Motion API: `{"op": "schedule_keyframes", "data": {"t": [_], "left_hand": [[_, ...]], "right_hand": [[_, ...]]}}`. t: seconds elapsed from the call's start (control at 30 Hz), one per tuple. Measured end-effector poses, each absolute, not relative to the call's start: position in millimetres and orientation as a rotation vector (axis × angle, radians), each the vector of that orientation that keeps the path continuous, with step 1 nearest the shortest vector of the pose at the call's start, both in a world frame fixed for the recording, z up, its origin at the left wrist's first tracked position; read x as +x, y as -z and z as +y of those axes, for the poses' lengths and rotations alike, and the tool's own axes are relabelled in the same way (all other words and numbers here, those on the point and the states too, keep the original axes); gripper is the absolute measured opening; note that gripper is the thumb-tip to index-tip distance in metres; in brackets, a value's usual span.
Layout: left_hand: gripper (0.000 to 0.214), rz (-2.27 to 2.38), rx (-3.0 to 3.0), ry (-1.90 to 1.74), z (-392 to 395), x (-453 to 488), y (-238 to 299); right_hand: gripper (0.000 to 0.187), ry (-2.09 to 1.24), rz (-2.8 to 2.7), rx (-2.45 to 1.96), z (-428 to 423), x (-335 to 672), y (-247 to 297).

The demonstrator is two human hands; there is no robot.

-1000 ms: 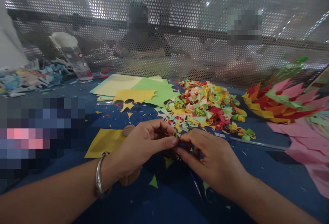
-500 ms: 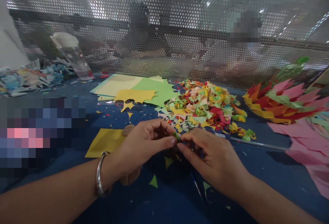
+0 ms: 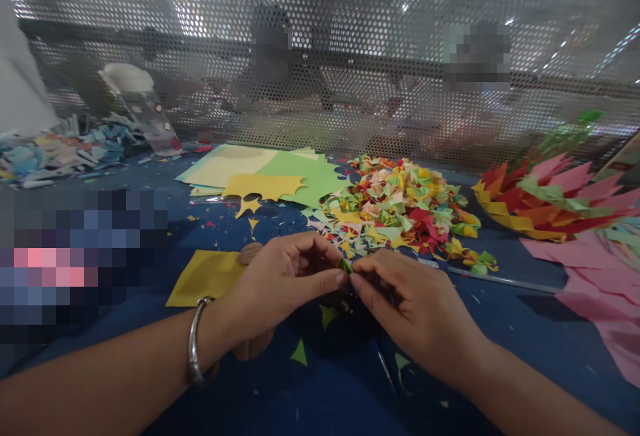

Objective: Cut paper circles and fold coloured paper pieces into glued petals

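My left hand (image 3: 285, 283) and my right hand (image 3: 410, 309) meet fingertip to fingertip low in the middle of the blue table (image 3: 510, 329). Both pinch one small green folded paper piece (image 3: 345, 265), of which only a tip shows between the thumbs. A silver bangle (image 3: 194, 349) circles my left wrist. Just beyond the hands lies a heap of small folded coloured paper pieces (image 3: 400, 209). A yellow paper sheet (image 3: 205, 277) lies flat to the left of my left hand.
Green and yellow cut sheets (image 3: 270, 173) lie at the back. Spiky red, pink and green paper assemblies (image 3: 555, 199) sit right. A clear bottle with a white cap (image 3: 143, 109) and pale paper scraps (image 3: 60, 149) stand back left. A perforated metal screen (image 3: 350, 56) closes the far side; people sit behind it.
The hands stay in place. My right fingers have shifted slightly along the green piece, and the thumbs have drawn closer together around it.
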State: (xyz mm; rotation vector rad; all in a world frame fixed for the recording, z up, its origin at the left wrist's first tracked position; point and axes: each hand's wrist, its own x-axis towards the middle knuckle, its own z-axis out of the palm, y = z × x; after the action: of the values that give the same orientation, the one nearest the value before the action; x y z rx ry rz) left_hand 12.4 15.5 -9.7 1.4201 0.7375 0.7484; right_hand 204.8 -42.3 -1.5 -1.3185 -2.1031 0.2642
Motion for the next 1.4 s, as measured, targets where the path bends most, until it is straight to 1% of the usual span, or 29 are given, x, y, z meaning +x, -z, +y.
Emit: {"op": "schedule_keyframes", "data": {"t": [0.37,1.03,1.4], "left_hand": [[0.023,0.668,1.323,-0.677,16.4,9.6,5.2],[0.026,0.662,1.338,-0.619,20.6,3.3,9.9],[0.014,0.643,1.333,-0.662,19.0,5.4,4.1]], "right_hand": [[0.013,-0.285,-2.064,-1.323,-44.0,205.8,0.2],[0.01,-0.308,-2.038,-1.311,-45.6,208.9,-0.2],[0.01,-0.29,-2.041,-1.293,-45.8,209.0,-1.1]]}}
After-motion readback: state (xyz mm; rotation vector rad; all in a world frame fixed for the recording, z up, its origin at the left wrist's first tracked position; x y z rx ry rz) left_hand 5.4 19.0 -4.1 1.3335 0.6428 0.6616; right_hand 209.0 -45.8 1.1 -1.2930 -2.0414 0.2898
